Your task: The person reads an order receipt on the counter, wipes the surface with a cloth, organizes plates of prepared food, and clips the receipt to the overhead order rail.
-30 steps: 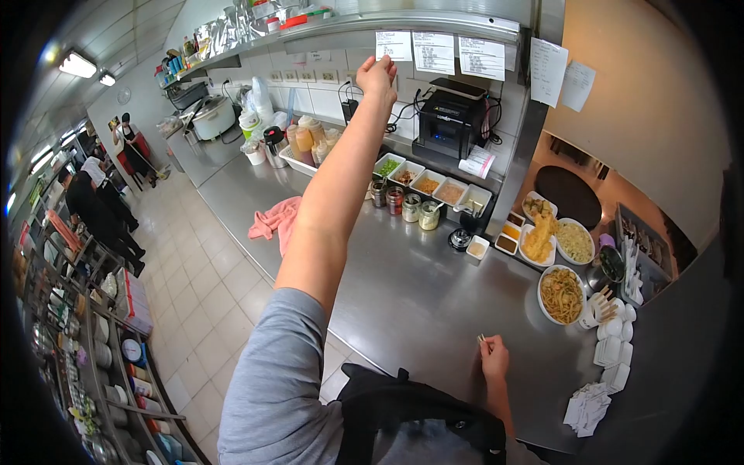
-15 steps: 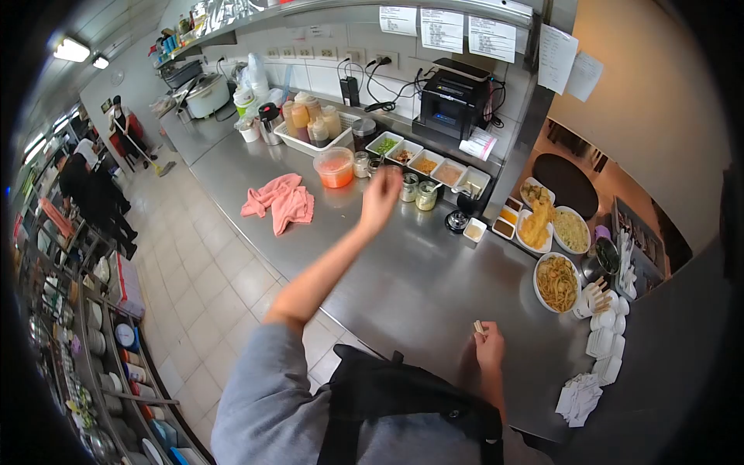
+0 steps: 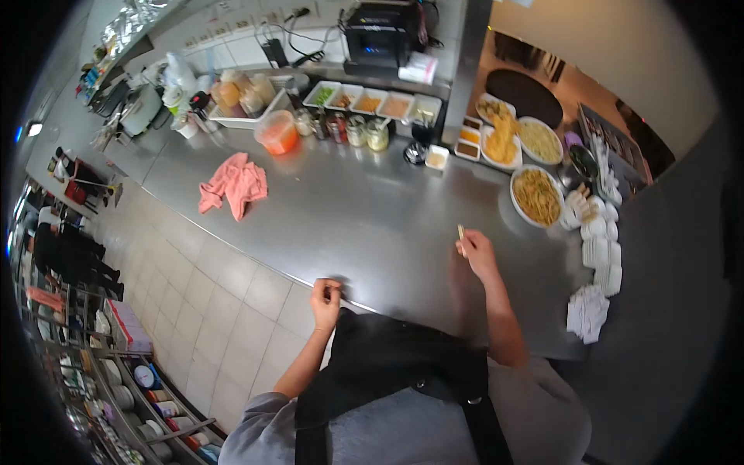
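My left hand is over the counter's front edge, close to my apron, with its fingers curled in. Whether anything sits inside it is hidden. Above the steel counter, my right hand pinches a small pale stick, whose tip pokes out past the fingers; the rest is covered. Beyond that hand, to the right, stands a bowl of noodles. A crumpled pink cloth lies on the counter, farther off to the left of both hands.
At the back are a tub of orange-red liquid, glass jars, white topping trays and a printer. Fried food, white cups and napkins line the right side. People stand in the aisle at left.
My left hand has drawn back from the jars to the counter's front edge. The right hand still pinches the pale stick and is a little farther forward. The camera view has tilted down.
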A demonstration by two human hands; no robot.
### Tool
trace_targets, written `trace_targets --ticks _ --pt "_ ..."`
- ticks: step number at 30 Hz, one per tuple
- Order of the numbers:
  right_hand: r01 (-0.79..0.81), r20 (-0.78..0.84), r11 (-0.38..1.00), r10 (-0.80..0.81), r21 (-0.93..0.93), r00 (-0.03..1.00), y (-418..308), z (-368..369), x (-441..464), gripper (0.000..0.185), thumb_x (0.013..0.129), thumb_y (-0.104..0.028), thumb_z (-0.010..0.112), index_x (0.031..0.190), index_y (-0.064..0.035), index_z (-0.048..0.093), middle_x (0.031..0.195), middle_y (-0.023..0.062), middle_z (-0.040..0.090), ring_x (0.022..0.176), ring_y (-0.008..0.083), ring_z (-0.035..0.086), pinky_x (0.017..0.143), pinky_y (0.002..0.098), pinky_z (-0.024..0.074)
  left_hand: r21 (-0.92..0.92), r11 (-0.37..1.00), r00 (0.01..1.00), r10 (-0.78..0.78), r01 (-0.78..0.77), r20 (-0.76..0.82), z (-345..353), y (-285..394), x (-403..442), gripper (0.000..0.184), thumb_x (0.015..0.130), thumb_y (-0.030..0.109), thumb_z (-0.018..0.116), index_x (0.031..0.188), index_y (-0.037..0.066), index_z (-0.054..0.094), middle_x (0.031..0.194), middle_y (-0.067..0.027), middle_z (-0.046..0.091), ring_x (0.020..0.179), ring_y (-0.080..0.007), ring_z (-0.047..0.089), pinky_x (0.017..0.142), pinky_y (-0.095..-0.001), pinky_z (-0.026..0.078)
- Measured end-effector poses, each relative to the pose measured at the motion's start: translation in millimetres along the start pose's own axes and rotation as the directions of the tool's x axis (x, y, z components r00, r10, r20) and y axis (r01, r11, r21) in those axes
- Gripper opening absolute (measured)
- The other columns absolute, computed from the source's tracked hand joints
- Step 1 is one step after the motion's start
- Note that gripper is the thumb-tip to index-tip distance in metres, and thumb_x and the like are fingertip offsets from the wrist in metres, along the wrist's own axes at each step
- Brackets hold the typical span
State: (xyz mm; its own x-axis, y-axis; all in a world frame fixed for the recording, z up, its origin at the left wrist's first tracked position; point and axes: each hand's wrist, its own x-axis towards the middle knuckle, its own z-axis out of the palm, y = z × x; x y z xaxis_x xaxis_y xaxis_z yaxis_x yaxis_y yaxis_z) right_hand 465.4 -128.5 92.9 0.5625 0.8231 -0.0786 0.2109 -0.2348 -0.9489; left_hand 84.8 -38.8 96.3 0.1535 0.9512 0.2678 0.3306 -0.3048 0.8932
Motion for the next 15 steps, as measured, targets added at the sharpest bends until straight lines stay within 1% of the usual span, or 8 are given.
trace_targets --ticks 2,6,7,8,10,11,13,15 --pt "-0.032 -0.047 0.998 0.034 0.05 0.998 -27 6 -12 0.024 0.089 -0.01 0.055 0.108 0.005 0.055 0.079 0.0095 0.065 0.07 0.0139 0.063 0.063 0.027 0.0505 0.053 0.995 0.993 -0.085 0.081 0.079 -23 -26 -22 0.006 0.08 -0.001 0.056 0.079 0.004 0.06 0.075 -0.0032 0.059 0.054 -0.0101 0.048 0.05 -0.0241 0.039" --pt "-0.181 0.005 0.942 0.187 0.283 0.982 -71 8 -54 0.031 0.09 -0.009 0.055 0.116 0.0055 0.048 0.089 0.0137 0.064 0.073 0.0176 0.065 0.067 0.0289 0.0541 0.203 0.979 0.876 -0.097 -0.001 0.473 -45 -58 -45 0.016 0.075 -0.002 0.055 0.086 0.004 0.063 0.088 -0.0106 0.063 0.075 -0.0248 0.064 0.063 -0.0336 0.05" --pt "-0.231 0.064 0.922 0.222 0.31 0.973 -72 11 -61 0.033 0.09 -0.009 0.056 0.118 0.0054 0.047 0.092 0.0146 0.063 0.076 0.0188 0.065 0.068 0.0298 0.0549 0.195 0.961 0.789 0.035 -0.195 0.614 -46 -64 -44 0.03 0.073 0.0 0.056 0.102 0.004 0.061 0.101 -0.0141 0.061 0.098 -0.0315 0.06 0.083 -0.0383 0.048" --pt "-0.232 0.067 0.922 0.222 0.311 0.973 -72 16 -70 0.033 0.09 -0.009 0.056 0.118 0.0054 0.047 0.092 0.0146 0.063 0.076 0.0188 0.065 0.068 0.0298 0.0549 0.198 0.961 0.79 0.033 -0.194 0.612 -43 -62 -41 0.03 0.073 0.0 0.056 0.102 0.004 0.061 0.101 -0.0141 0.061 0.098 -0.0315 0.06 0.083 -0.0383 0.048" --pt "-0.259 0.211 0.889 0.19 0.378 0.959 -71 28 -94 0.03 0.089 -0.009 0.059 0.114 0.0044 0.05 0.091 0.013 0.064 0.082 0.0179 0.065 0.071 0.0291 0.0535 0.16 0.841 0.591 0.216 -0.517 0.777 -30 -53 -33 0.045 0.071 0.003 0.057 0.116 0.001 0.053 0.112 -0.0181 0.056 0.114 -0.0369 0.05 0.1 -0.0423 0.037" --pt "-0.26 0.204 0.887 0.194 0.381 0.96 -67 38 -107 0.03 0.089 -0.009 0.059 0.114 0.0044 0.05 0.091 0.013 0.064 0.082 0.0179 0.065 0.071 0.0291 0.0535 0.155 0.84 0.584 0.217 -0.52 0.782 -25 -57 -31 0.045 0.071 0.003 0.057 0.116 0.001 0.053 0.112 -0.0181 0.056 0.114 -0.0369 0.05 0.1 -0.0423 0.037" --pt "-0.196 0.294 0.903 0.082 0.383 0.952 -62 62 -131 0.028 0.088 -0.011 0.061 0.11 0.0035 0.052 0.092 0.012 0.064 0.085 0.0167 0.064 0.076 0.0282 0.051 0.233 0.685 0.41 0.105 -0.691 0.906 -9 -81 -23 0.052 0.073 0.008 0.057 0.123 -0.002 0.047 0.118 -0.0225 0.053 0.118 -0.0406 0.045 0.105 -0.0469 0.03" --pt "-0.232 0.309 0.902 0.118 0.364 0.944 -74 86 -156 0.027 0.088 -0.011 0.063 0.108 0.0031 0.053 0.092 0.0111 0.064 0.084 0.016 0.063 0.077 0.0275 0.0498 0.283 0.606 0.399 0.062 -0.744 0.915 7 -112 -21 0.052 0.074 0.01 0.057 0.124 -0.002 0.047 0.119 -0.0231 0.053 0.118 -0.0404 0.046 0.105 -0.0498 0.03"
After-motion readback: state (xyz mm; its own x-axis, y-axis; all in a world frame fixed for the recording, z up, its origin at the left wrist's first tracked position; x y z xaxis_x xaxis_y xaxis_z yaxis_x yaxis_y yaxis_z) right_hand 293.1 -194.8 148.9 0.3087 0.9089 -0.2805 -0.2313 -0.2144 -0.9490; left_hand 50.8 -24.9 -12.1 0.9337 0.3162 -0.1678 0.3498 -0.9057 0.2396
